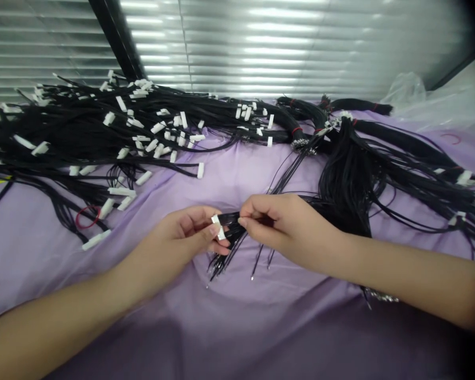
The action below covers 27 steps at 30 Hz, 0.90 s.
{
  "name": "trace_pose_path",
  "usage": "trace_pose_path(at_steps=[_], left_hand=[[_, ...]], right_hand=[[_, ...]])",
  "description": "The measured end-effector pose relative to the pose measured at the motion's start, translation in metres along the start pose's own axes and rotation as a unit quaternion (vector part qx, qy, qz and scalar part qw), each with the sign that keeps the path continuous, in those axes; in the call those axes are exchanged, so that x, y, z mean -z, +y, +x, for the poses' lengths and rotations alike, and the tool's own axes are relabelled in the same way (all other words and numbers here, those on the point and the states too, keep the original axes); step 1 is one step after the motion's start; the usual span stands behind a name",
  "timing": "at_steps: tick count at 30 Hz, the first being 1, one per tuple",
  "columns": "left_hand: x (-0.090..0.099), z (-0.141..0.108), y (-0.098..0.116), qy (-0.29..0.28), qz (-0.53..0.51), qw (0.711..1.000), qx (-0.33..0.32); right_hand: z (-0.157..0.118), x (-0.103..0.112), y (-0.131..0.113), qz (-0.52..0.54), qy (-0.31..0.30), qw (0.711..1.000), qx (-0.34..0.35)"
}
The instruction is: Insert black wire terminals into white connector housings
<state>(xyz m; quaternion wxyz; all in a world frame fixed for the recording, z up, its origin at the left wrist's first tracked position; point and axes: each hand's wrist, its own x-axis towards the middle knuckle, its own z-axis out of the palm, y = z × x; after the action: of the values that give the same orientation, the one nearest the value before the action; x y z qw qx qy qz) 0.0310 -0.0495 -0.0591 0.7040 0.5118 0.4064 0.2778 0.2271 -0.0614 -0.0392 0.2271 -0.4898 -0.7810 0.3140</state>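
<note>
Near the middle of the view, my left hand (190,230) pinches a white connector (219,227) between thumb and fingers. Several black wires run from the connector toward the right. My right hand (275,219) is just right of it, its thumb and forefinger closed on one of the black wires (230,217) close to the connector. Loose black wires with small metal tips (219,266) hang below and between both hands. More of these wires pass behind my right hand to a thick black bundle (346,174).
A large heap of black cables (63,126) with white connectors fills the back left. Bundles tied with red bands (296,130) lie along the back, near clear plastic (407,97). Purple cloth (237,327) covers the surface; window blinds (237,42) stand behind.
</note>
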Motion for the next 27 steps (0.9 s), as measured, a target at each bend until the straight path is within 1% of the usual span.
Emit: trace_pose_path(at_steps=[4, 7, 9, 11, 14, 15, 16, 18, 20, 22, 23, 25, 27], left_hand=[[0.0, 0.0, 0.002, -0.017, 0.011, 1.0, -0.004], [-0.002, 0.0, 0.004, -0.016, 0.016, 1.0, -0.007], [-0.002, 0.0, 0.004, -0.015, 0.017, 1.0, -0.008], [-0.002, 0.0, 0.003, -0.012, 0.015, 1.0, -0.008], [-0.002, 0.0, 0.002, 0.014, 0.01, 1.0, 0.0], [-0.002, 0.0, 0.002, 0.024, 0.002, 1.0, 0.007], [-0.001, 0.001, 0.002, 0.033, -0.011, 0.999, 0.014], [-0.001, 0.001, 0.003, 0.042, -0.048, 0.998, 0.027], [-0.001, 0.002, 0.003, 0.048, -0.081, 0.995, 0.036], [-0.001, 0.003, 0.003, 0.053, -0.092, 0.994, 0.04], [0.0, 0.003, 0.003, 0.055, -0.092, 0.993, 0.042], [0.0, 0.003, 0.002, 0.056, -0.089, 0.993, 0.048], [0.0, 0.003, 0.002, 0.045, -0.086, 0.994, 0.054]], right_hand=[[0.003, -0.006, -0.002, -0.041, -0.008, 0.998, 0.044], [0.006, -0.011, -0.001, -0.076, -0.014, 0.995, 0.064], [0.007, -0.01, -0.001, -0.108, -0.027, 0.991, 0.078], [0.006, -0.004, -0.003, -0.169, -0.019, 0.978, 0.119], [0.0, 0.014, -0.012, -0.276, 0.04, 0.941, 0.19], [-0.003, 0.02, -0.015, -0.3, 0.045, 0.93, 0.206], [-0.005, 0.026, -0.017, -0.317, 0.028, 0.923, 0.216], [-0.008, 0.035, -0.017, -0.333, -0.059, 0.916, 0.214], [-0.007, 0.039, -0.012, -0.326, -0.155, 0.915, 0.183], [-0.004, 0.04, -0.004, -0.274, -0.226, 0.924, 0.141], [-0.001, 0.041, -0.001, -0.237, -0.25, 0.93, 0.126], [0.003, 0.043, 0.002, -0.163, -0.277, 0.941, 0.102], [0.006, 0.044, 0.001, -0.108, -0.273, 0.953, 0.079]])
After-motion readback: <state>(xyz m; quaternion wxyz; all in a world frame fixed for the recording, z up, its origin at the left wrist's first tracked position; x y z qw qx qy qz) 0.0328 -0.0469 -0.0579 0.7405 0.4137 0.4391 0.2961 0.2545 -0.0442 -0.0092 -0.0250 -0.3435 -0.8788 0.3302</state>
